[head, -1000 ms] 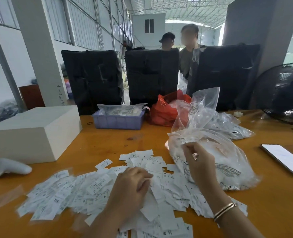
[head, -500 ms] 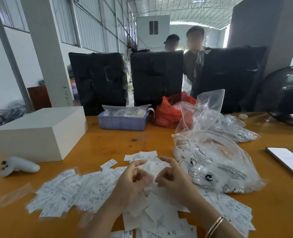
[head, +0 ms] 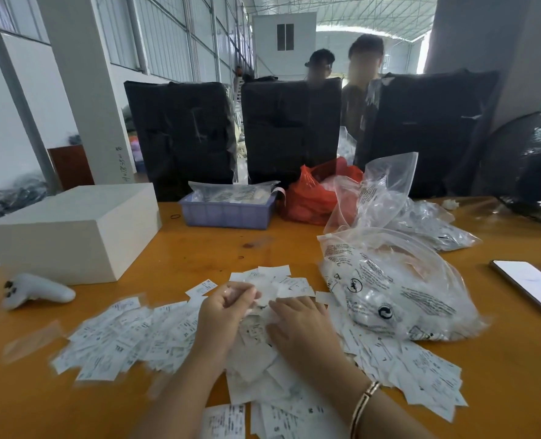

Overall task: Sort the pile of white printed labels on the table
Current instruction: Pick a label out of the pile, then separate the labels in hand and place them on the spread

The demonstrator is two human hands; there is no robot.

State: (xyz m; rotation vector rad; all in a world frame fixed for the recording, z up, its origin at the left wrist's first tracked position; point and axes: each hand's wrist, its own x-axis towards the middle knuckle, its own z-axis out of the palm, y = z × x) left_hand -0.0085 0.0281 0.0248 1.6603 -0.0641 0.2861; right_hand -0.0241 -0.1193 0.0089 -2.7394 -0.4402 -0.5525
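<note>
A wide pile of small white printed labels (head: 129,340) covers the near part of the orange table (head: 199,248). My left hand (head: 224,315) is over the middle of the pile, thumb and fingers pinched on a label (head: 264,293) lifted slightly off the heap. My right hand (head: 300,324) lies flat, palm down, on the labels just to the right, fingers spread a little; a gold bangle is on its wrist. The labels under both hands are hidden.
A clear printed plastic bag (head: 396,286) of labels lies right of the pile, more bags behind it. A phone (head: 529,286) is at the right edge. A white box (head: 72,229), white controller (head: 37,291), blue tray (head: 228,210) and red bag (head: 313,194) stand farther back. Two people stand beyond black parcels.
My right hand left the plastic bag, came to the pile's middle and now rests flat on it. My left hand has pinched up a label. The view shifted slightly.
</note>
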